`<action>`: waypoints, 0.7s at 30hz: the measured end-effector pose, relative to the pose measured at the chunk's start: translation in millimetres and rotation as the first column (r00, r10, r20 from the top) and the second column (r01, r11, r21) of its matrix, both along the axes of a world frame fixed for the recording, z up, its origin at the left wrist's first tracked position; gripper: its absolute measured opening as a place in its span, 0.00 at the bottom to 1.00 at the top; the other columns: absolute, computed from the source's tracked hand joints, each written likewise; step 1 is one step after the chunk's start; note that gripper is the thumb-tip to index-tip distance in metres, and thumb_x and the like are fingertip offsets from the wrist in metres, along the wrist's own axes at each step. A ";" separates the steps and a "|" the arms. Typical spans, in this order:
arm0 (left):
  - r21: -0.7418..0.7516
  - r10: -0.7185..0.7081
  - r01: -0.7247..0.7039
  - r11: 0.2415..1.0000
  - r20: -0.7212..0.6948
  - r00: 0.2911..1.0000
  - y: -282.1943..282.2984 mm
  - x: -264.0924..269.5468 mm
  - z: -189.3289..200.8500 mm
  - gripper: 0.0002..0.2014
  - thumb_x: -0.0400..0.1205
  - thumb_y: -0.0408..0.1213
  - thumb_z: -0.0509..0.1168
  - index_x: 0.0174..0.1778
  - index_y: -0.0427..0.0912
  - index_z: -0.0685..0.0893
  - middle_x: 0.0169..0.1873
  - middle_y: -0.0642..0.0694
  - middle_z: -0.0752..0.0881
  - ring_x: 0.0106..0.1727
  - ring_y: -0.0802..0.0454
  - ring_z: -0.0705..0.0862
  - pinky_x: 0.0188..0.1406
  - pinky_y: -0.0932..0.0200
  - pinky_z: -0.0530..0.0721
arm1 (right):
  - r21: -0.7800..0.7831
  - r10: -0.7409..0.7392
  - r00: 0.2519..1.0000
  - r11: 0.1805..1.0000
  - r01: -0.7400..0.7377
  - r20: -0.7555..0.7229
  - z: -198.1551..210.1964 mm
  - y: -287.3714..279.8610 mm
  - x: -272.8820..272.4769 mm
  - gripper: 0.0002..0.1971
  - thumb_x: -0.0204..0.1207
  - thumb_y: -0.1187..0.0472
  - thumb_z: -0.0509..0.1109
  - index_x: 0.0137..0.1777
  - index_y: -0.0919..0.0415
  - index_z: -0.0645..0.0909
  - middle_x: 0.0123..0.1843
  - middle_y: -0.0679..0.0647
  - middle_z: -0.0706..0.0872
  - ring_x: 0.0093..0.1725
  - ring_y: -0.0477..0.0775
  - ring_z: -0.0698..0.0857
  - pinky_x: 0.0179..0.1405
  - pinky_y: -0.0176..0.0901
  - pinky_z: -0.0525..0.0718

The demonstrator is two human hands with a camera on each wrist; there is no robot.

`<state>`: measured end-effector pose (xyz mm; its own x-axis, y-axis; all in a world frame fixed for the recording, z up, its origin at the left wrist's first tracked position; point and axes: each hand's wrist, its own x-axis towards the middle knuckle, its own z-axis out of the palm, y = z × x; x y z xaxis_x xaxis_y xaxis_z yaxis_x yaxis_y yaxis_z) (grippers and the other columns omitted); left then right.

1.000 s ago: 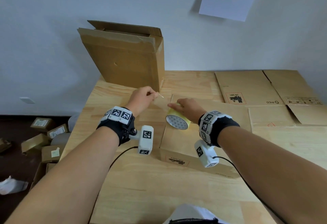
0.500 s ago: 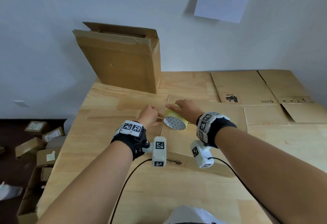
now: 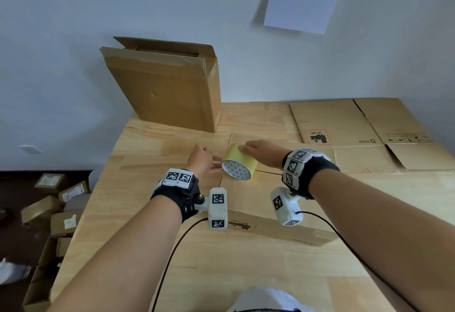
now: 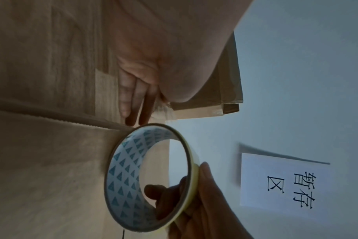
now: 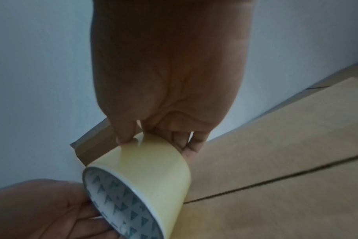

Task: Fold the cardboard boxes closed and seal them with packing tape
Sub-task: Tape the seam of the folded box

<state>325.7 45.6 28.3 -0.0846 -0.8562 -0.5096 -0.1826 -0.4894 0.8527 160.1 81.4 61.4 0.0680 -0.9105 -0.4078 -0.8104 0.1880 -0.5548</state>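
Since a sec ago the left hand [image 3: 202, 159] is coming back in from the far left, its fingers [image 4: 133, 103] now lying nearly straight & together, tips pressing down at the box edge just beside the tape roll [image 3: 238, 164]; can't tell if they're pinning a tape end. The right hand [image 3: 264, 152] is clamping thumb & fingertips on the roll's yellow outside, holding it on the closed flat box [image 3: 258, 203] near its centre seam. Flaps are looking folded shut but I'm not seeing tape on the seam yet, so sealing is barely starting, w/ flattened cartons [image 3: 344, 124] waiting at right.
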 end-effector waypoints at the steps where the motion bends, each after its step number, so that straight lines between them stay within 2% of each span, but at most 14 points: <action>1: -0.025 0.013 -0.014 1.000 -0.008 1.000 -0.4 -2.0 0.7 0.10 0.89 0.32 0.47 0.64 0.34 0.66 0.46 0.37 0.83 0.39 0.48 0.85 0.30 0.58 0.87 | -0.023 0.006 1.000 1.000 -0.006 -0.024 1.7 0.1 -1.8 0.21 0.86 0.47 0.50 0.36 0.60 0.70 0.35 0.50 0.73 0.42 0.54 0.72 0.34 0.40 0.66; 4: -0.096 0.014 -0.012 0.995 0.021 1.000 -2.7 -9.4 0.1 0.11 0.89 0.33 0.46 0.64 0.32 0.67 0.49 0.34 0.86 0.38 0.47 0.87 0.40 0.54 0.88 | -0.063 0.005 0.998 0.998 -0.009 -0.063 2.9 1.0 -7.5 0.22 0.86 0.47 0.51 0.31 0.57 0.64 0.32 0.50 0.71 0.40 0.54 0.71 0.32 0.41 0.64; 6: -0.083 0.014 -0.014 0.996 0.005 1.000 -1.7 -14.2 -1.3 0.11 0.89 0.33 0.46 0.64 0.32 0.66 0.50 0.32 0.86 0.39 0.45 0.87 0.38 0.56 0.88 | -0.071 -0.003 0.998 0.997 -0.001 -0.061 -0.1 4.2 -11.5 0.22 0.86 0.48 0.51 0.31 0.57 0.64 0.32 0.50 0.70 0.39 0.55 0.71 0.32 0.42 0.64; 8: -0.014 0.021 -0.022 1.000 -0.033 0.999 0.6 -16.8 -2.8 0.10 0.89 0.32 0.47 0.64 0.32 0.66 0.52 0.29 0.83 0.47 0.39 0.87 0.39 0.55 0.87 | -0.062 -0.012 0.999 0.998 0.009 -0.046 -3.6 7.6 -13.2 0.21 0.86 0.48 0.51 0.32 0.58 0.64 0.32 0.50 0.70 0.39 0.55 0.71 0.32 0.41 0.65; 10: 0.028 0.024 -0.023 0.999 -0.046 0.999 2.4 -18.6 -3.3 0.12 0.90 0.31 0.47 0.67 0.31 0.65 0.56 0.27 0.82 0.55 0.36 0.85 0.48 0.51 0.85 | -0.048 -0.018 0.999 0.999 0.016 -0.030 -6.0 8.4 -13.0 0.21 0.86 0.48 0.50 0.35 0.59 0.65 0.33 0.51 0.71 0.39 0.54 0.71 0.35 0.43 0.66; 12: 0.033 0.032 -0.030 0.999 -0.052 0.998 0.5 -20.2 -6.3 0.14 0.90 0.32 0.47 0.69 0.30 0.64 0.53 0.31 0.82 0.54 0.37 0.84 0.52 0.50 0.84 | -0.040 -0.023 1.000 0.999 0.022 -0.020 -6.8 8.0 -12.3 0.21 0.86 0.47 0.50 0.36 0.59 0.66 0.33 0.51 0.71 0.39 0.54 0.71 0.38 0.44 0.66; 14: 0.029 0.039 -0.038 0.999 -0.061 0.997 -1.7 -21.5 -9.2 0.13 0.90 0.32 0.47 0.67 0.30 0.65 0.43 0.37 0.80 0.51 0.40 0.83 0.52 0.50 0.84 | -0.042 -0.029 1.000 0.999 0.029 -0.007 -7.9 7.5 -13.2 0.21 0.86 0.46 0.51 0.36 0.60 0.66 0.33 0.51 0.71 0.38 0.53 0.71 0.35 0.43 0.66; 16: 0.022 0.041 -0.040 0.999 -0.061 0.997 -2.9 -22.2 -12.0 0.11 0.90 0.32 0.47 0.64 0.32 0.66 0.38 0.40 0.78 0.50 0.41 0.82 0.50 0.52 0.83 | -0.042 -0.036 0.999 0.998 0.036 0.005 -9.1 8.1 -15.5 0.22 0.85 0.44 0.51 0.35 0.59 0.66 0.33 0.51 0.71 0.36 0.52 0.71 0.33 0.41 0.66; 18: 0.013 0.037 -0.036 0.999 -0.058 0.998 -2.3 -21.7 -14.1 0.09 0.90 0.32 0.47 0.62 0.33 0.66 0.39 0.40 0.79 0.51 0.40 0.83 0.49 0.53 0.83 | -0.044 -0.034 0.999 0.998 0.035 0.008 -9.5 8.6 -16.6 0.23 0.85 0.43 0.51 0.34 0.59 0.67 0.32 0.51 0.70 0.35 0.51 0.70 0.32 0.40 0.65; 21: 0.012 0.040 -0.040 0.999 -0.064 0.997 0.2 -21.2 -12.2 0.08 0.90 0.31 0.47 0.60 0.31 0.66 0.43 0.38 0.79 0.59 0.36 0.83 0.50 0.52 0.83 | -0.075 -0.011 1.000 0.997 0.010 -0.016 -8.0 7.2 -12.5 0.23 0.85 0.45 0.52 0.32 0.59 0.65 0.31 0.51 0.70 0.32 0.49 0.69 0.30 0.39 0.64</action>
